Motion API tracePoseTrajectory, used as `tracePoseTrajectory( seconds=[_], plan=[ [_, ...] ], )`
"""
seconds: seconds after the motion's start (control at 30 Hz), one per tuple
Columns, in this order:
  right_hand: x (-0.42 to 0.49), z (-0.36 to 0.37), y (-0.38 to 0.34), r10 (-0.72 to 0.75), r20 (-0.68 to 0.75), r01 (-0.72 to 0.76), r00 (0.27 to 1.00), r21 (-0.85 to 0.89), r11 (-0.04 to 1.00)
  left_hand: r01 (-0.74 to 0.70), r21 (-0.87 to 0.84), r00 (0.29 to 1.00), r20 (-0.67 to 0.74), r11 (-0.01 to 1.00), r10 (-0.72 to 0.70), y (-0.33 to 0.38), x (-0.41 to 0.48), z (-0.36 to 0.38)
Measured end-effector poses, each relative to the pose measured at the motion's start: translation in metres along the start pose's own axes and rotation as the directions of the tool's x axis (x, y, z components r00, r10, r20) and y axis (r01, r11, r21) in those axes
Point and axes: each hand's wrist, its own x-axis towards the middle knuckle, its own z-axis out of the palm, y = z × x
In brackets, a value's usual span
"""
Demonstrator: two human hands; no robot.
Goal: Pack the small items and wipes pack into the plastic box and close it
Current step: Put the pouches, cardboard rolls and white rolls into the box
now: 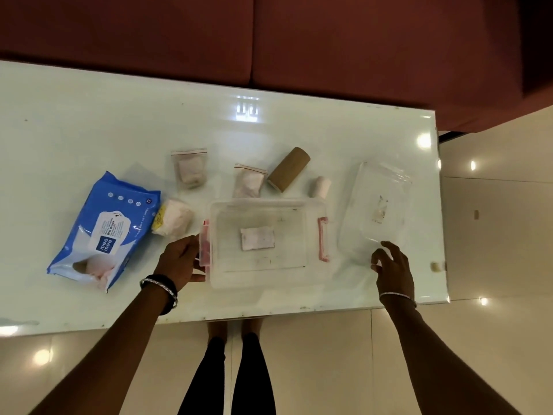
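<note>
The clear plastic box (260,278) with red side clips stands open near the table's front edge, a pale label showing at its bottom. My left hand (179,260) rests against its left clip. My right hand (393,269) holds the near edge of the clear lid (377,211), which lies right of the box. The blue wipes pack (104,229) lies at the left. Beside it is a white bundle with a yellow label (173,220). Behind the box lie two zip bags (190,169) (248,181), a brown roll (288,169) and a small white roll (321,187).
The glossy white table (89,130) ends just right of the lid. A dark red sofa (299,40) stands behind it. Shiny floor tiles and my legs (227,378) are below the front edge.
</note>
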Motion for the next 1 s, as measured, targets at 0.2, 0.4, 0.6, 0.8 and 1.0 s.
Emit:
tracePoseTrajectory(
  seconds=[0.2,0.4,0.6,0.8,1.0],
  plan=[
    [0.004,-0.007,-0.017,0.123,0.042,-0.122,0.992,-0.021,0.992,0.009,0.038,1.0,-0.01,0.999,-0.009,0.004,-0.002,-0.002],
    [0.031,-0.045,-0.071,0.282,0.014,-0.281,0.959,0.137,0.95,-0.102,0.483,0.978,-0.113,0.869,0.178,0.029,-0.011,-0.014],
    [0.068,-0.074,-0.177,0.182,-0.241,-0.023,0.953,0.542,0.84,-0.338,0.653,0.748,-0.251,0.678,0.615,0.095,-0.016,-0.009],
    [0.112,-0.055,-0.252,0.354,0.241,-0.428,0.903,0.554,0.714,-0.28,0.468,0.883,-0.217,0.838,0.416,0.14,0.035,0.031],
    [0.137,-0.039,-0.269,0.442,0.37,-0.572,0.817,0.433,0.696,-0.022,0.585,0.985,-0.126,0.81,0.117,0.141,0.075,0.058]
  ],
)
